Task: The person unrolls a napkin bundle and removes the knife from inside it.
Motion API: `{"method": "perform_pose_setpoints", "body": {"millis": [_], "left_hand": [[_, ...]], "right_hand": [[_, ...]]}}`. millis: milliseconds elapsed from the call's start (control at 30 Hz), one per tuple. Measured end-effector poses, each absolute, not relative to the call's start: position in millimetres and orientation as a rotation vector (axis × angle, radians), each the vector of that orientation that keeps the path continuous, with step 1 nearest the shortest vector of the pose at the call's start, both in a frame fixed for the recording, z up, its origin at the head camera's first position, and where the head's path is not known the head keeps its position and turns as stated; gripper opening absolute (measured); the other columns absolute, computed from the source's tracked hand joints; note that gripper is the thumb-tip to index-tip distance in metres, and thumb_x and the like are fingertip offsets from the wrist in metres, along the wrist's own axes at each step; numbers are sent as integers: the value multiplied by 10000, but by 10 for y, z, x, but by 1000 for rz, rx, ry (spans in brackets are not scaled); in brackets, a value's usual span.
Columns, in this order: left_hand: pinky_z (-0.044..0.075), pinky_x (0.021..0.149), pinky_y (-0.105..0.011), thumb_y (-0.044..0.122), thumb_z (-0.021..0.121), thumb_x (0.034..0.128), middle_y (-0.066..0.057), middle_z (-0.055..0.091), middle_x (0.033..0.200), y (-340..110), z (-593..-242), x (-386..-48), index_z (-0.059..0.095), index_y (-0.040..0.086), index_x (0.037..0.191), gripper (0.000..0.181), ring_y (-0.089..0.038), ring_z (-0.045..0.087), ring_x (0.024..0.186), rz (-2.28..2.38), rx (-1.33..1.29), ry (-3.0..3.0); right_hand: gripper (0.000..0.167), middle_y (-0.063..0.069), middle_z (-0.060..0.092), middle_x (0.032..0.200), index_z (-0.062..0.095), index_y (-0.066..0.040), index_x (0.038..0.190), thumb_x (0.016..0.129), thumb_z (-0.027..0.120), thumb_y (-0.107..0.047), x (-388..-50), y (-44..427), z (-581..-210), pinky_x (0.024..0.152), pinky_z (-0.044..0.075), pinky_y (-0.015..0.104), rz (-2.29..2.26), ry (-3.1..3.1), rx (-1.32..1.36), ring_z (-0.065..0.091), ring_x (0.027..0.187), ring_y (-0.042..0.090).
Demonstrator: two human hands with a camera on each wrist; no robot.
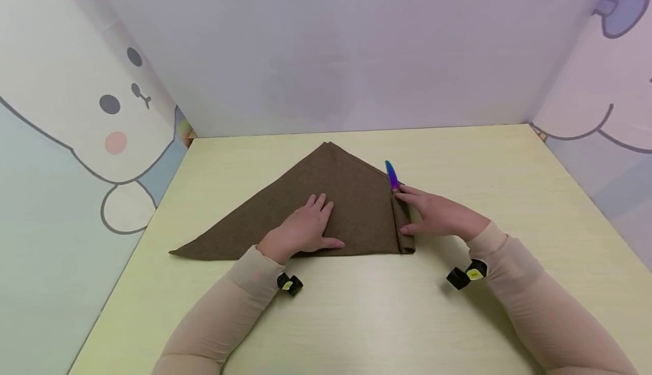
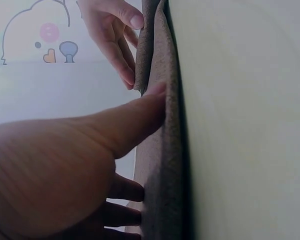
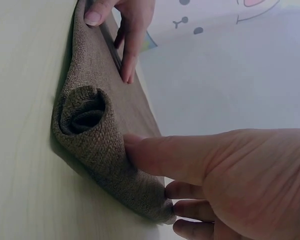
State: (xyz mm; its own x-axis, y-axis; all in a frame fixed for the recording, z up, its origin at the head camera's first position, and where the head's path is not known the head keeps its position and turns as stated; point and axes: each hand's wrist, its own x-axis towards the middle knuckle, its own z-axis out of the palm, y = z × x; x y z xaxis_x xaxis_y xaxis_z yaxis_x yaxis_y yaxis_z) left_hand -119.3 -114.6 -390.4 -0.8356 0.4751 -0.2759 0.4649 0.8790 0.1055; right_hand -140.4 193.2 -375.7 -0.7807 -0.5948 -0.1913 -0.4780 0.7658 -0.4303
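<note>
Touching brown cloth (image 1: 361, 216), both hands (image 1: 303, 228) (image 1: 440, 215); yellow labels (image 1: 287, 285) (image 1: 475, 274) unreadable.

Head view's bright & fairly even, light prob. from above, w/ soft shadow beside the right sleeve (image 1: 545, 301) & pale sheen on the table (image 1: 356, 313), while L/R wrist views are dimmer, hazy, bluish, the left hand (image 2: 65, 167) darkening toward its lower fingers.
</note>
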Motion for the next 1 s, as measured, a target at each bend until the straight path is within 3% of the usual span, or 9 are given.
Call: {"method": "perform_pose_setpoints", "body": {"millis": [433,667,1000], "left_hand": [[259,1121,-447,668,567,842,-217,144,1571,-1119,-3924,-1205,261,4,1508,989,-394,143,1436,57,722,2761],[255,1118,-480,723,491,847,-195,142,1579,-1049,-3983,-1142,232,10,1518,1013,-341,145,1448,38,790,2768],[241,1125,-474,746,483,832,-172,94,1593,-959,-3983,-1083,203,33,1531,1036,-316,100,1459,-3,757,2734]], "right_hand": [[816,231,171,1561,290,14,1494,879,714,-315,-1360,1927,-3722,1040,342,545,-504,2662,-844,293,1370,435],[760,219,260,1538,391,40,1440,881,703,-369,-1271,1720,-3702,1070,316,516,-519,2742,-994,277,1392,398],[785,213,309,1518,458,42,1400,866,675,-492,-1245,1651,-3878,1028,283,647,-296,2814,-1098,226,1416,384]]}}
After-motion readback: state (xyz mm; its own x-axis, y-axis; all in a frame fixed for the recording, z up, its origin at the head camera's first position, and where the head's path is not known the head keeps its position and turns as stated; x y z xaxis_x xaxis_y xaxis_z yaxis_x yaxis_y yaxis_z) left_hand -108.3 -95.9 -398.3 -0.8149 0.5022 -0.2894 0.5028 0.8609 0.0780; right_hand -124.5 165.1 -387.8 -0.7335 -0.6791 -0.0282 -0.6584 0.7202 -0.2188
